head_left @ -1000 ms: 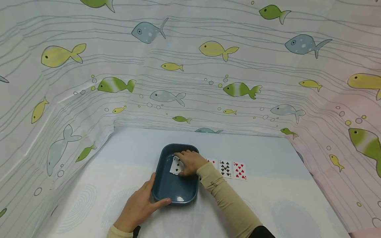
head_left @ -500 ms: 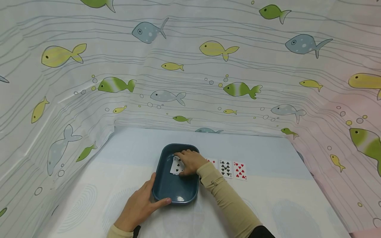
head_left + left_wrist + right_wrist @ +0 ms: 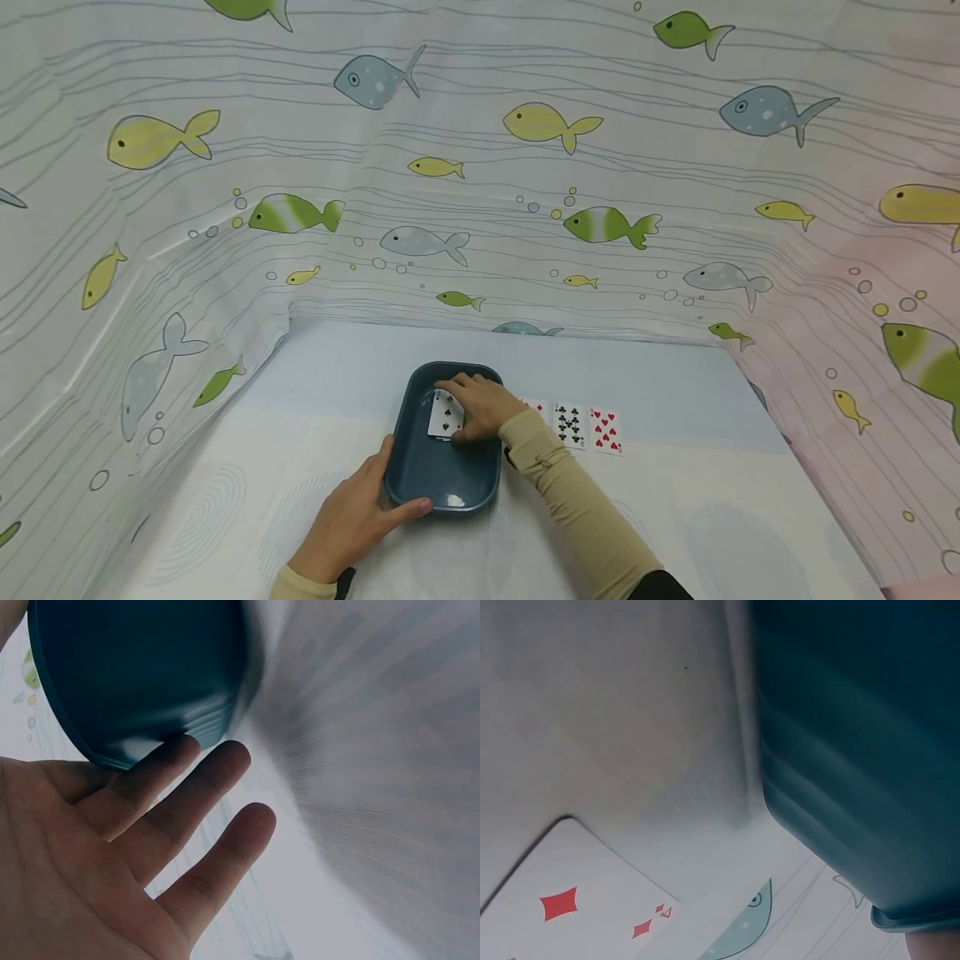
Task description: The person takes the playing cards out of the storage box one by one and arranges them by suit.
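Note:
A dark blue oblong tray (image 3: 442, 487) sits on the table in the head view. My left hand (image 3: 352, 521) rests against its near left corner, fingers straight, thumb along the tray's side. My right hand (image 3: 480, 407) reaches into the tray and lies on a spades playing card (image 3: 444, 418), fingers curled over it. The left wrist view shows the left fingers (image 3: 195, 817) spread under the tray's outer wall (image 3: 142, 682). In the right wrist view I see the tray's outside (image 3: 855, 750) and a diamonds card (image 3: 562, 907) on the table.
Three cards lie face up in a row right of the tray: a red card (image 3: 535, 407) partly hidden by my sleeve, a clubs card (image 3: 568, 425) and a hearts card (image 3: 604, 431). Fish-printed curtain (image 3: 480, 167) walls the table on three sides.
My right hand has shifted very slightly over the spades card in the tray. The left hand and tray have not moved.

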`<move>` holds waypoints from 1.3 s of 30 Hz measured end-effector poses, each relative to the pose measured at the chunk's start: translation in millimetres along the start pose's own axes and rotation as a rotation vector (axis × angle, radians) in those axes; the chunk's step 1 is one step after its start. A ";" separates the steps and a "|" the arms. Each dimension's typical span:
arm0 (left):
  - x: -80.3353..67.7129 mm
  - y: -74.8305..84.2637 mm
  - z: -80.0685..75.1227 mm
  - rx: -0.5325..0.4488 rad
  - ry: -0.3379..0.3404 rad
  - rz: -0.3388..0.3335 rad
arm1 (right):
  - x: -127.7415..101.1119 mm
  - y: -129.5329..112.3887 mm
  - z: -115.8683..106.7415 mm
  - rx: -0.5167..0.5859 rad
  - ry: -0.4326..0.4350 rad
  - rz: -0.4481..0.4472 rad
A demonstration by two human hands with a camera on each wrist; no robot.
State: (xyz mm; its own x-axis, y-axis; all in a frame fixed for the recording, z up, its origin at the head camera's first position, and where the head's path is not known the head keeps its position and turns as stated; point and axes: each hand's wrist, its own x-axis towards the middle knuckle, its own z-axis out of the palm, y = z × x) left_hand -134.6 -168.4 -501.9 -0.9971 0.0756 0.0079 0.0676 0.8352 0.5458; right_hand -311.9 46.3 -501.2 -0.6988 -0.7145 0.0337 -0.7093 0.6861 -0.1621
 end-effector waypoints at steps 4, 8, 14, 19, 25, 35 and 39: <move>0.5 0.0 -0.1 0.000 -0.004 0.003 | -1.6 -0.1 -3.1 0.034 -0.009 0.008; 0.6 -0.4 -0.4 -0.002 -0.003 0.010 | -3.5 -1.4 -7.9 0.080 -0.028 0.041; 1.0 -0.5 -0.6 -0.005 0.002 0.016 | -7.1 -2.2 -12.4 0.104 -0.027 0.051; 1.1 -0.6 -0.3 -0.001 0.002 0.019 | -11.1 -3.2 -13.7 0.121 -0.016 0.043; 0.6 -0.6 -0.5 0.001 0.004 0.016 | -17.5 -3.4 -15.1 0.101 0.020 0.011; 0.4 -2.1 0.7 -0.013 0.008 0.028 | -27.2 -4.1 -26.4 0.146 0.097 -0.016; 0.8 -1.6 0.7 -0.011 0.003 0.021 | -32.0 -2.4 -29.4 0.171 0.101 -0.002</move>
State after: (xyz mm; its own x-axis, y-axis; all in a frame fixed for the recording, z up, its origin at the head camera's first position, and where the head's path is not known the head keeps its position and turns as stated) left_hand -135.4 -169.3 -503.4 -0.9955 0.0918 0.0218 0.0884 0.8275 0.5545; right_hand -290.6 71.5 -472.9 -0.7091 -0.6928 0.1314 -0.6908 0.6451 -0.3266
